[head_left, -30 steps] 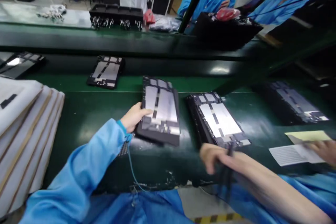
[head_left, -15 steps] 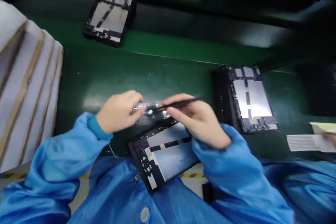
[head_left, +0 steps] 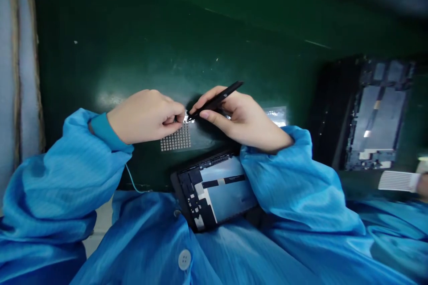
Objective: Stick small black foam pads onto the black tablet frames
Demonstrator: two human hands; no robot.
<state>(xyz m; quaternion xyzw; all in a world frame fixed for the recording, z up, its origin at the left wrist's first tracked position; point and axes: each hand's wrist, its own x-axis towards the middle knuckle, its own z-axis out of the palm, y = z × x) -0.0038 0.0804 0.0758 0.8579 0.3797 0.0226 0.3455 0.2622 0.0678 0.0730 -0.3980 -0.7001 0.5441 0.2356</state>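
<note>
Overhanging the table (head_left: 133,62) below the right hand (head_left: 247,120), the tablet (head_left: 229,198) is risking a fall if the sleeve (head_left: 294,178) is nudging. The left hand (head_left: 143,116) is curling at the sheet (head_left: 175,140), hold unclear; the right is gripping tweezers (head_left: 219,98), perhaps slipping.

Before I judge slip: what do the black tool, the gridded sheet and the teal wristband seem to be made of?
Black tool: mostly matte; coated metal or plastic, the dark surface leaves it open.
Gridded sheet: small, dull grey squares, material unclear, apparently on clear plastic film, given the translucent margin.
Teal wristband: smooth and matte, perhaps elastic fabric, as it fits closely.
</note>
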